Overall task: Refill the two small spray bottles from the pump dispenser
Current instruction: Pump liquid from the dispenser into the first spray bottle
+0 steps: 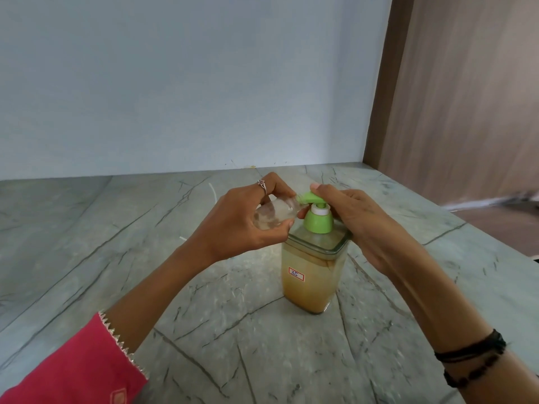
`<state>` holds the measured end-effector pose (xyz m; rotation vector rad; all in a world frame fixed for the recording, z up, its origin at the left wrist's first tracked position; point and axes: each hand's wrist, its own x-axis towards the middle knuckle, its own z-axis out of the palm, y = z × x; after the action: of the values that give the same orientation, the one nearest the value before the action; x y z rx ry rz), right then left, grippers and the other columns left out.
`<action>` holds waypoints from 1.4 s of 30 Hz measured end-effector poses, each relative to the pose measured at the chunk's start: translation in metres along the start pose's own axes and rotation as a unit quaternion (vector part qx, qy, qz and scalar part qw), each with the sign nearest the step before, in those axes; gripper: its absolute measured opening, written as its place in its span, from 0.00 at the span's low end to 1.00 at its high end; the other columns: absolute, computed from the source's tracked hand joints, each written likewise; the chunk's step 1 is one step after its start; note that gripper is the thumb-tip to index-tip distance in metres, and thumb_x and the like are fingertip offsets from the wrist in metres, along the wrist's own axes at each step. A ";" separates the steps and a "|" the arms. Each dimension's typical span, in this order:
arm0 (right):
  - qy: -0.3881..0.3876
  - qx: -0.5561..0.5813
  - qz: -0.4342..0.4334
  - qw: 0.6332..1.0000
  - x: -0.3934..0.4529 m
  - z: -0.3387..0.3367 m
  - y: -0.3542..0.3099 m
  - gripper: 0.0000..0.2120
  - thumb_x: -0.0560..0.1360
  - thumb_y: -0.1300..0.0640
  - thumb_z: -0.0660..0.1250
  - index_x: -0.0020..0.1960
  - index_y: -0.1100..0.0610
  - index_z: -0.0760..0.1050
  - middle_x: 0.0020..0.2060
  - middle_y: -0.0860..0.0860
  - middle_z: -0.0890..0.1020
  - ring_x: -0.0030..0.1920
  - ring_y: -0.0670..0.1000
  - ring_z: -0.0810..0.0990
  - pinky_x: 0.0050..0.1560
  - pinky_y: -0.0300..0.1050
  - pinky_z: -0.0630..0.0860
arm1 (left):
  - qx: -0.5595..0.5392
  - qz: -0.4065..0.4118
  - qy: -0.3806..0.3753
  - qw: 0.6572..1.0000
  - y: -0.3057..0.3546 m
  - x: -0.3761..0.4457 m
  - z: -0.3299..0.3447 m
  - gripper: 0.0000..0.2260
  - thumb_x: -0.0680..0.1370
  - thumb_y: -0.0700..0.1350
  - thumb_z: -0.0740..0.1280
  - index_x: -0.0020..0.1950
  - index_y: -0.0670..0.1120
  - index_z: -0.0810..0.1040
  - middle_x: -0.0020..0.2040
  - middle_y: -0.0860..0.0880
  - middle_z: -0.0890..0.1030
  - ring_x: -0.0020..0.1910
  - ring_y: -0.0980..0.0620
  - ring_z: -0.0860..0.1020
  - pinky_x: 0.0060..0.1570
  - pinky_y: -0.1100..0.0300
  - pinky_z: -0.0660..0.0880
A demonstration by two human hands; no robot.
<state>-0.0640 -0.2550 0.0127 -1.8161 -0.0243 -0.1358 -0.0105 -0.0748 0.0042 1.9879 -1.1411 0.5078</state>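
Left hand [248, 220] grasps bottle [274, 214], long axis pointing 3 o'clock, mouth touching spout [394, 197]. Right hand [358, 223] fingers lie straight on pump [318, 217], nearer hand to press.

The pump dispenser [315, 269] stands upright on the worktop [116, 258], a little right of the middle and well forward of the wall [175, 83] that runs along the worktop's far edge. A panel [466, 97] rises at the right, meeting the wall at the far right corner. The left hand [248, 220] is just left of the dispenser's top, holding a small spray bottle [274, 214] tilted on its side, its open mouth against the tip of the pump spout [399, 199]. The right hand [358, 217] lies over the dispenser from the right, its fingers on the pump head [318, 212]. Both forearms reach in from the near edge, one on each side
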 end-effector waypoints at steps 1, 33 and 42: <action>-0.003 -0.001 0.008 1.000 0.000 0.000 -0.001 0.20 0.78 0.44 0.61 0.37 0.54 0.83 0.39 0.47 0.86 0.39 0.40 0.82 0.54 0.42 0.72 | 0.001 0.001 0.002 1.000 0.000 0.000 0.000 0.14 0.67 0.55 0.66 0.51 0.57 0.71 0.49 0.61 0.77 0.38 0.54 0.78 0.37 0.57 0.77; -0.011 0.028 0.043 0.999 0.004 -0.003 -0.006 0.14 0.75 0.44 0.66 0.41 0.53 0.81 0.40 0.49 0.86 0.44 0.46 0.83 0.53 0.43 0.77 | -0.019 0.008 0.002 1.000 0.003 0.001 -0.001 0.14 0.67 0.55 0.67 0.51 0.57 0.71 0.49 0.62 0.77 0.40 0.56 0.78 0.39 0.65 0.76; -0.031 -0.018 0.020 0.999 -0.001 -0.001 -0.006 0.21 0.75 0.37 0.60 0.39 0.51 0.83 0.45 0.49 0.86 0.51 0.50 0.81 0.67 0.55 0.69 | -0.058 0.011 0.004 0.998 0.006 0.000 -0.001 0.11 0.67 0.54 0.67 0.47 0.59 0.71 0.44 0.66 0.78 0.39 0.56 0.79 0.38 0.72 0.73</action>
<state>-0.0651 -0.2543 0.0183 -1.8543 -0.0303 -0.0520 -0.0149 -0.0756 0.0078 1.8749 -1.1621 0.4498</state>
